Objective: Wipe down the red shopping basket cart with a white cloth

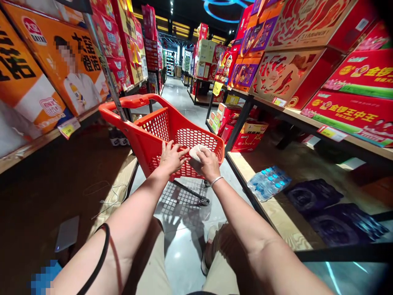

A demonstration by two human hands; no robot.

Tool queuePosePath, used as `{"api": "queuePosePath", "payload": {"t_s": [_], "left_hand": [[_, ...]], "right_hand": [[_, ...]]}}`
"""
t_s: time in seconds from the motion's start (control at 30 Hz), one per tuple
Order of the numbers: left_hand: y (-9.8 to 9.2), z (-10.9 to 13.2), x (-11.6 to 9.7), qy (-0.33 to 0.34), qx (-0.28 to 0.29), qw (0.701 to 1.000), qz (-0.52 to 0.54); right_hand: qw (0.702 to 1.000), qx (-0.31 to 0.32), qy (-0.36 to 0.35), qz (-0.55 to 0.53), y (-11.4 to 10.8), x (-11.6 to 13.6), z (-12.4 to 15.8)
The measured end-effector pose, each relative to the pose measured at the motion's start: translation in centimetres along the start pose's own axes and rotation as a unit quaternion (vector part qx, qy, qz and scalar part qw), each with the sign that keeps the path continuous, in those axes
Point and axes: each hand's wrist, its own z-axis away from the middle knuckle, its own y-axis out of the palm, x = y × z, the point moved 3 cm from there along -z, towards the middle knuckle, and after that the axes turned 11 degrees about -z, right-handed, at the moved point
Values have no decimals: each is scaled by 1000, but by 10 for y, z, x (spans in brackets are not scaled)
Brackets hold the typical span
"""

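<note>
A red plastic shopping cart (144, 137) stands in the aisle in front of me, its handle at the upper left and its perforated side towards me. My left hand (172, 157) lies with spread fingers at the cart's side, apparently touching the rim. In my right hand (209, 164) is a crumpled whitish cloth (198, 152), held against the perforated side near the cart's right end. The palm side of the right hand is hidden. Below the basket a dark frame bar and a caster wheel (204, 201) show.
Orange drink cartons (52, 53) line the left shelf. On the right shelf sit red and gold gift boxes (282, 73). Below them, a shrink-wrapped pack of water bottles (268, 182) lies on a low wooden board, beside dark wrapped packs (316, 196). The tiled aisle (178, 92) runs ahead.
</note>
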Motion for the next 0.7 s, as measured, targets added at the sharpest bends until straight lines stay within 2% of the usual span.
{"api": "queuePosePath", "payload": {"t_s": [0.13, 0.23, 0.3, 0.37, 0.5, 0.6, 0.7], "left_hand": [[7, 7, 3, -7, 3, 1000, -2], [12, 9, 7, 4, -13, 1000, -2], [12, 8, 8, 6, -33, 999, -6], [11, 7, 6, 8, -48, 999, -11], [5, 5, -6, 19, -49, 998, -15], [4, 5, -20, 38, -34, 999, -8], [8, 7, -25, 48, -29, 998, 0]], "right_hand": [[1000, 14, -6, -5, -19, -22, 10], [999, 7, 41, 16, -39, -46, 23], [997, -7, 73, 21, -44, -54, 31], [996, -27, 86, 8, -40, -51, 36], [997, -56, 53, -24, -14, -21, 31], [998, -46, 21, -33, 4, -4, 22], [999, -17, -28, -31, 7, -7, 18]]}}
